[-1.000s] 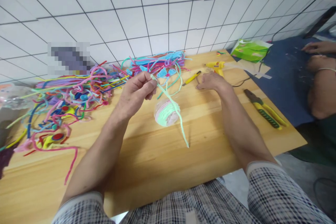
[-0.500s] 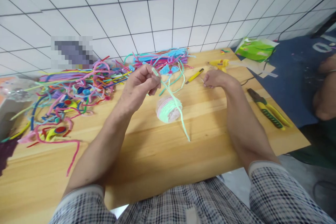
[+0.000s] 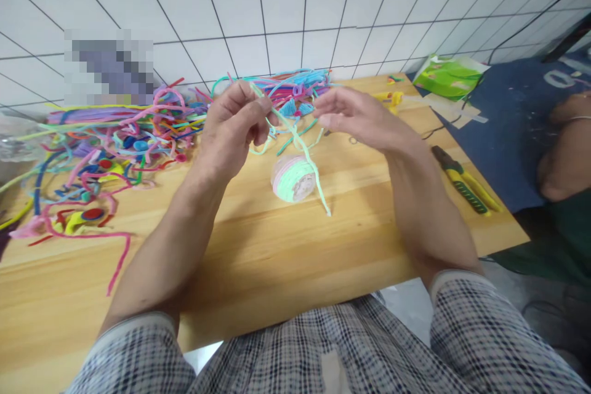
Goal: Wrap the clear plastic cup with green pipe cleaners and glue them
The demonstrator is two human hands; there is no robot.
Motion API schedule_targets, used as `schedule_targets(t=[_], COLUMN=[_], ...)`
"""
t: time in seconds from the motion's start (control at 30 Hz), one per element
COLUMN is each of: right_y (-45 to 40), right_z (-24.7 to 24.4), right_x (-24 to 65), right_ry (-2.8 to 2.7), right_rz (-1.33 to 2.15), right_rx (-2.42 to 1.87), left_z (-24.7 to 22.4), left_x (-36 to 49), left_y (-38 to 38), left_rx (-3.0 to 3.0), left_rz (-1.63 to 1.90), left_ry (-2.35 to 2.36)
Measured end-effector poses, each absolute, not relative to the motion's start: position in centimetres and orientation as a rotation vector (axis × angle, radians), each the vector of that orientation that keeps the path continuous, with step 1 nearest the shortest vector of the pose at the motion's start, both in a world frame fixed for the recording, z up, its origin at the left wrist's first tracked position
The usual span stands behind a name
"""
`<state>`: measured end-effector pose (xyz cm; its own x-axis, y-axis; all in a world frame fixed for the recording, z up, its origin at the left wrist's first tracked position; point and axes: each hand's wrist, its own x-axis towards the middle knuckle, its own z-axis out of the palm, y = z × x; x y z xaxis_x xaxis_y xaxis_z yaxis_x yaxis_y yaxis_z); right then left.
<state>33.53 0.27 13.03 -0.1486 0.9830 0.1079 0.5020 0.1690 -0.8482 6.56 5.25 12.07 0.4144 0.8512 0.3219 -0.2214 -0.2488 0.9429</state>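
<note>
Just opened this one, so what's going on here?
A person's left hand pinches a pale green fuzzy strand above a wooden table. The right hand is raised beside it; whether it holds anything is unclear. Below sits a ball wrapped in green and pink. Pliers lie to the right, colorful fuzzy strands to the left.

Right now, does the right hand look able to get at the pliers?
Probably yes: the pliers lie uncovered on the table, just to the right of the right forearm. The right hand would likely need to draw back and swing outward.
</note>
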Motion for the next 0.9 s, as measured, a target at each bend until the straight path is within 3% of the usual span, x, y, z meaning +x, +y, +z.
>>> schedule_targets(t=[0.2,0.6,0.9], right_y=[-2.4,-0.6,0.0], right_z=[13.3,13.7,14.1], right_x=[27.4,31.0,32.6], right_ry=[-1.748,-1.621,-1.559], right_rz=[1.08,1.408,1.509], right_rx=[-1.188,-1.163,-1.25], left_z=[11.7,9.3,8.2], left_x=[6.3,4.1,0.6], left_y=[6.1,11.2,14.5], left_rx=[1.309,1.116,1.09], left_rz=[1.35,1.605,1.508], left_ry=[0.522,0.701,0.837])
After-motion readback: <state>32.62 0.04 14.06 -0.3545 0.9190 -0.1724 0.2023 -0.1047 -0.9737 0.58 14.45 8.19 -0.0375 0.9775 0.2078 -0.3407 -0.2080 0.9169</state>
